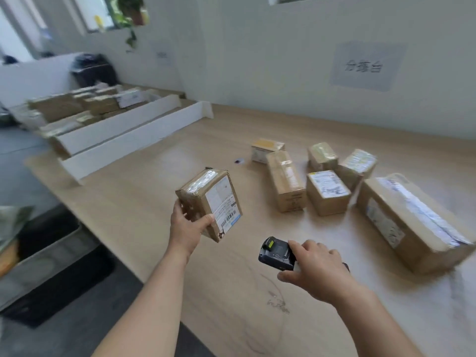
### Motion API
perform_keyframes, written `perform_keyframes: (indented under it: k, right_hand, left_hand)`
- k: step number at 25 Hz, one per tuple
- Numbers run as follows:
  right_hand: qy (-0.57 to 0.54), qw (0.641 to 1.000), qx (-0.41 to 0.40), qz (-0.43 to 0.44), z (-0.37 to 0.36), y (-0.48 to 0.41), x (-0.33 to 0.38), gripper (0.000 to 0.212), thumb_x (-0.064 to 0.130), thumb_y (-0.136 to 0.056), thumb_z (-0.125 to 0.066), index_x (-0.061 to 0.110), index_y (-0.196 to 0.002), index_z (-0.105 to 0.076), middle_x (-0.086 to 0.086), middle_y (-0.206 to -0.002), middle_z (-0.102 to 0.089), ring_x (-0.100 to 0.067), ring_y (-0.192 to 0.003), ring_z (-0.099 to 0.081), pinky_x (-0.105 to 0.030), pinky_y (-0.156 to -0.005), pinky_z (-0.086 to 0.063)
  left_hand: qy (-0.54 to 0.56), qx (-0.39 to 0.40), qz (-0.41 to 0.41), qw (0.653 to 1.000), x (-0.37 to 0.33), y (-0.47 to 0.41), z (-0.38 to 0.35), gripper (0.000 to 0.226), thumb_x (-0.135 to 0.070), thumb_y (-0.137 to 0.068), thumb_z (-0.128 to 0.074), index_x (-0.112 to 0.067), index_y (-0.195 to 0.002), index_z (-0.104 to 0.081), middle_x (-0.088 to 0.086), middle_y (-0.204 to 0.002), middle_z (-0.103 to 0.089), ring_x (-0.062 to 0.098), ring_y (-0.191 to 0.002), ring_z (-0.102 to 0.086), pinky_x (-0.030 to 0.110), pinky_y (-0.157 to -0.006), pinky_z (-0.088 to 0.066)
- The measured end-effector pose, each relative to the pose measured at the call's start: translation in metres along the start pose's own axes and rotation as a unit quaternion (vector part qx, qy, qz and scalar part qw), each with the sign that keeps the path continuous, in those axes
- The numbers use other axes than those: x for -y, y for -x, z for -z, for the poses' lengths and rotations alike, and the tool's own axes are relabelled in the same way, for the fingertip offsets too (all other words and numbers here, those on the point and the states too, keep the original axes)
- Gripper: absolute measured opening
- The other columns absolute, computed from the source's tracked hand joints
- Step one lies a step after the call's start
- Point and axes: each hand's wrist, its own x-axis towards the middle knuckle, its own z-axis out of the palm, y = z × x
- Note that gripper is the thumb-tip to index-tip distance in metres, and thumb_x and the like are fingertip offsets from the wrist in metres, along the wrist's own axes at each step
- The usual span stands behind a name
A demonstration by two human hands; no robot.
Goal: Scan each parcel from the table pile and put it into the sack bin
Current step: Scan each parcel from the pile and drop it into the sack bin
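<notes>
Your one head camera looks forward and down across the pale wooden table from its near edge. The view is close, wide-angle and tilted, with the white wall beyond.

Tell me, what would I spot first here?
First, the taped cardboard parcel with its barcode label, held up mid-picture by the left-hand grip. Below right, the right-hand grip holds a black handheld scanner. Farther right, a pile of six more parcels sits on the wooden table, the biggest box at the right edge.
</notes>
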Motion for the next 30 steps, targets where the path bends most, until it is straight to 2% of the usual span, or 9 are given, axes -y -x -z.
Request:
perform_keyframes:
  k: [3, 6, 9, 13, 18, 22, 25, 27, 30]
  right_hand:
    - [-0.011, 0.999, 0.002, 0.051, -0.006, -0.011, 0.040, 0.063, 0.068, -0.085, -0.050, 0.028, -0.132, -0.038, -0.001, -0.120, -0.050, -0.025, -0.114, -0.045, -0.038, -0.092, -0.036]
    - [-0.001, 0.995, 0.004, 0.103, -0.010, -0.017, 0.090, 0.063, 0.069, -0.084, -0.049, 0.030, -0.133, -0.038, -0.001, -0.119, -0.050, -0.025, -0.114, -0.046, -0.037, -0.090, -0.035]
    - [0.013, 0.989, 0.007, 0.144, -0.014, -0.024, 0.149, 0.063, 0.070, -0.084, -0.049, 0.030, -0.132, -0.040, -0.001, -0.118, -0.051, -0.024, -0.113, -0.047, -0.036, -0.091, -0.036]
    - [0.029, 0.980, 0.021, 0.194, -0.024, -0.030, 0.236, 0.064, 0.071, -0.083, -0.049, 0.030, -0.133, -0.041, -0.001, -0.120, -0.051, -0.025, -0.115, -0.046, -0.037, -0.091, -0.035]
    - [0.051, 0.963, 0.038, 0.261, -0.048, -0.034, 0.354, 0.067, 0.071, -0.082, -0.050, 0.029, -0.134, -0.042, -0.002, -0.121, -0.051, -0.025, -0.117, -0.045, -0.037, -0.092, -0.033]
    - [0.071, 0.944, 0.054, 0.319, -0.062, -0.034, 0.441, 0.081, 0.072, -0.084, -0.048, 0.030, -0.150, -0.027, -0.002, -0.132, -0.048, -0.023, -0.125, -0.042, -0.036, -0.099, -0.033]
    - [0.084, 0.924, 0.063, 0.368, -0.070, -0.033, 0.495, 0.083, 0.072, -0.085, -0.047, 0.029, -0.152, -0.024, -0.002, -0.134, -0.047, -0.024, -0.126, -0.042, -0.037, -0.102, -0.033]
    - [0.088, 0.911, 0.074, 0.396, -0.075, -0.035, 0.524, 0.084, 0.071, -0.086, -0.047, 0.028, -0.153, -0.021, -0.002, -0.136, -0.046, -0.024, -0.129, -0.041, -0.039, -0.105, -0.033]
    - [0.102, 0.892, 0.090, 0.431, -0.086, -0.044, 0.563, 0.084, 0.071, -0.087, -0.047, 0.027, -0.153, -0.020, -0.002, -0.137, -0.046, -0.024, -0.130, -0.040, -0.041, -0.106, -0.033]
  left_hand:
    - [-0.014, -0.044, -0.009, 0.999, 0.002, 0.006, 0.052, 0.056, 0.000, -0.077, -0.075, -0.024, -0.120, -0.049, -0.010, -0.105, -0.061, 0.004, -0.097, -0.060, 0.023, -0.082, -0.050]
    - [-0.011, -0.086, -0.012, 0.996, 0.010, 0.007, 0.109, 0.055, -0.005, -0.077, -0.076, -0.029, -0.119, -0.049, -0.009, -0.108, -0.062, 0.010, -0.103, -0.060, 0.022, -0.080, -0.047]
    - [-0.006, -0.125, -0.013, 0.992, 0.018, 0.006, 0.174, 0.056, -0.013, -0.075, -0.079, -0.032, -0.119, -0.051, -0.005, -0.116, -0.062, 0.013, -0.110, -0.059, 0.030, -0.089, -0.048]
    - [-0.019, -0.192, -0.022, 0.981, 0.028, 0.009, 0.270, 0.066, -0.020, -0.074, -0.081, -0.033, -0.130, -0.047, -0.003, -0.130, -0.054, 0.014, -0.119, -0.052, 0.037, -0.099, -0.044]
    - [-0.035, -0.288, -0.012, 0.957, 0.043, 0.020, 0.387, 0.082, -0.040, -0.067, -0.082, -0.030, -0.137, -0.042, -0.002, -0.135, -0.051, 0.017, -0.123, -0.050, 0.040, -0.102, -0.043]
    - [-0.041, -0.365, -0.011, 0.930, 0.049, 0.037, 0.475, 0.081, -0.043, -0.065, -0.082, -0.029, -0.134, -0.042, -0.008, -0.130, -0.053, 0.016, -0.122, -0.051, 0.045, -0.105, -0.043]
    - [-0.046, -0.425, 0.010, 0.904, 0.055, 0.052, 0.527, 0.088, -0.059, -0.052, -0.077, -0.033, -0.130, -0.044, -0.007, -0.128, -0.056, 0.015, -0.118, -0.054, 0.049, -0.100, -0.046]
    - [-0.041, -0.454, 0.022, 0.890, 0.060, 0.061, 0.553, 0.093, -0.060, -0.052, -0.077, -0.031, -0.134, -0.043, -0.003, -0.131, -0.055, 0.017, -0.120, -0.054, 0.049, -0.100, -0.047]
    - [-0.053, -0.490, 0.027, 0.870, 0.068, 0.066, 0.586, 0.087, -0.054, -0.060, -0.079, -0.029, -0.135, -0.043, -0.002, -0.132, -0.055, 0.018, -0.121, -0.053, 0.048, -0.101, -0.046]
